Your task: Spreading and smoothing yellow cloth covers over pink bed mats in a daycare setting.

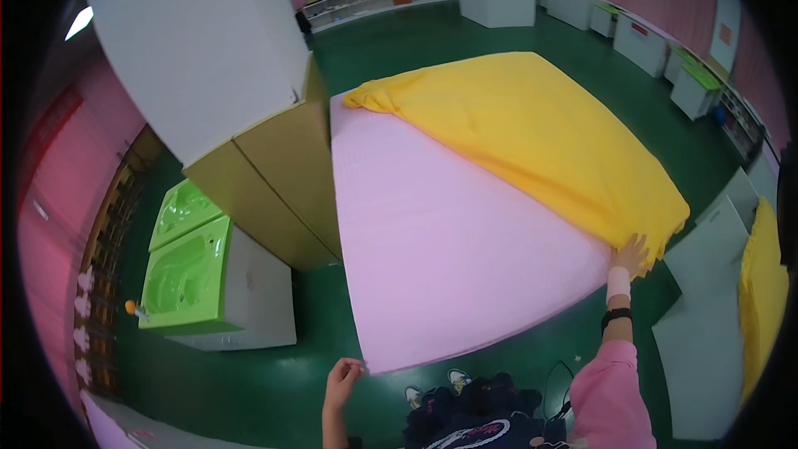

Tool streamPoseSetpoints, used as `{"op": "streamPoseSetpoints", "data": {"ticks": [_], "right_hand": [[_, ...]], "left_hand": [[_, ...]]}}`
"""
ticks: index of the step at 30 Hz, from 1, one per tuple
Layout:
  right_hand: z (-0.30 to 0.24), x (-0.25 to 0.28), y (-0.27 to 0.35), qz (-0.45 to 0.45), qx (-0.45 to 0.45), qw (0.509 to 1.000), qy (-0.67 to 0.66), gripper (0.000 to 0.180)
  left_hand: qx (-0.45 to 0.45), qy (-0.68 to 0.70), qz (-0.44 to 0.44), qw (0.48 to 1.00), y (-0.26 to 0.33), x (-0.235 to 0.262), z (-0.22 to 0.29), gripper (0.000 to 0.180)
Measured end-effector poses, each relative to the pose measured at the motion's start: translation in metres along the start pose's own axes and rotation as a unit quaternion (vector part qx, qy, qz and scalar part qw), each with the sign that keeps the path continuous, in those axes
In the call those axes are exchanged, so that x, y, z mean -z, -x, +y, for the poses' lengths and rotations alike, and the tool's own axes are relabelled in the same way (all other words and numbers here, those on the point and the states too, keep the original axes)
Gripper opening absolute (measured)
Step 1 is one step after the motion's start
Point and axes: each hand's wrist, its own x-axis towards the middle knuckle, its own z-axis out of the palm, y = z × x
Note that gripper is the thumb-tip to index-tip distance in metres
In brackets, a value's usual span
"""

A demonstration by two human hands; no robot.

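Note:
A pale pink mattress or padded surface (465, 233) lies in front of me. Over its far and right part spreads a yellow sheet (532, 133), its folded edge running diagonally from the far left corner to the near right. My right hand (632, 256) rests on the yellow sheet at that near right corner, fingers spread and stretched out over the fabric. By the near left corner of the pink surface is my left hand (342, 381), its fingers curled together with nothing seen in them.
Left of the pink surface stands a white pillar (208, 41) with a tan padded base (270, 175). Green basins (187, 274) on a white cabinet are at the left. White panels (706, 324) and another yellow cloth (761, 299) stand at the right. Low counters (497, 4) line the back.

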Motion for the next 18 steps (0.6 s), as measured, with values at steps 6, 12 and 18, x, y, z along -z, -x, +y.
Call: {"op": "streamPoseSetpoints", "data": {"ticks": [6, 12, 18], "right_hand": [[0.020, -0.026, -0.013, 0.060, 0.133, 0.985, -0.092, 0.020], [-0.011, 0.182, 0.033, 0.233, 0.318, 0.900, -0.186, 0.017], [-0.022, 0.262, 0.086, -0.048, 0.251, 0.760, -0.597, 0.017]], "left_hand": [[0.018, 0.004, -0.057, 0.998, -0.048, 0.029, 0.015, 0.012], [-0.018, -0.024, -0.105, 0.994, -0.093, 0.071, 0.038, 0.011], [-0.022, -0.032, -0.180, 0.983, -0.121, 0.083, 0.028, 0.015]]}}
